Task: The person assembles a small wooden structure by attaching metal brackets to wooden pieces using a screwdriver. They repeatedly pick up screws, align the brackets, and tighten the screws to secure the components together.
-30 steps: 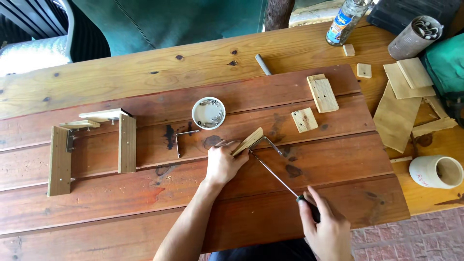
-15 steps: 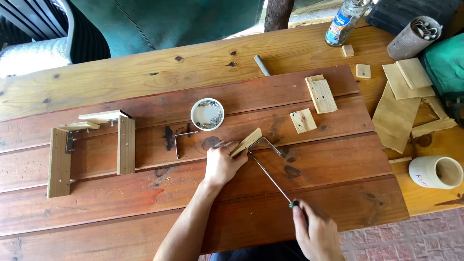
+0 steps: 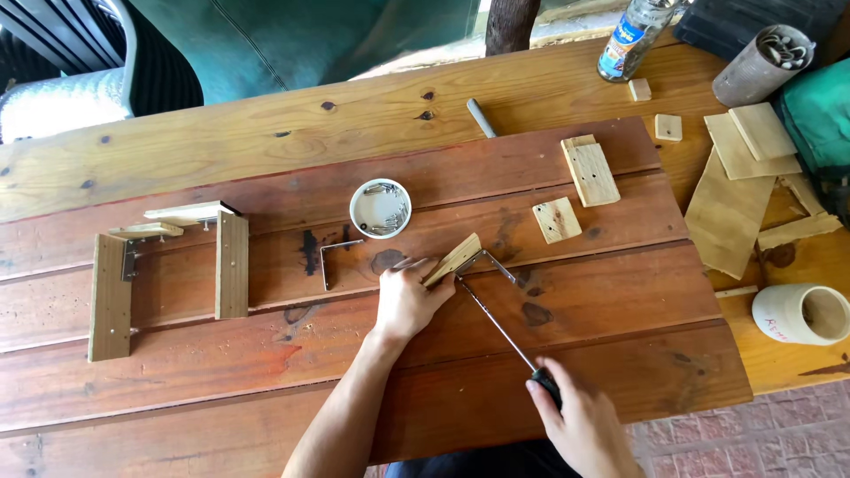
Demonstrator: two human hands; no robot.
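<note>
left hand (image 3: 409,299): flat on the worktop (image 3: 221,133), fingers pinning a small wood block (image 3: 452,258) at its lower left end; pressing, not wrapped round it.
right hand (image 3: 580,423): clenched round the dark handle of a long screwdriver (image 3: 498,323), near the front edge.
screwdriver: shaft runs up-left, tip at the metal bracket (image 3: 496,264) just beside the wood block.
wood block: centre of the red plank area, tilted, touching the bracket.
labels: plastic bottle (image 3: 627,37) at the back right, blue and white label round it; cream mug (image 3: 801,313) at the right edge, lying on its side, red writing on the wall; grey tube (image 3: 760,64) at the far right back, open end full of small parts.
round tub (image 3: 380,208): one, white, screws inside, up-left of the left hand.
spare bracket (image 3: 331,260): one, L-shaped, between tub and left hand.
wood frame (image 3: 164,274): one, part-built, left side of the worktop.
loose blocks on red planks: two, a long one (image 3: 590,171) and a small square one (image 3: 557,219).
tiny blocks by the bottle: two (image 3: 668,127).
offcut pile (image 3: 739,177): right side, count unclear.
grey rod (image 3: 482,118): one, back centre.
</note>
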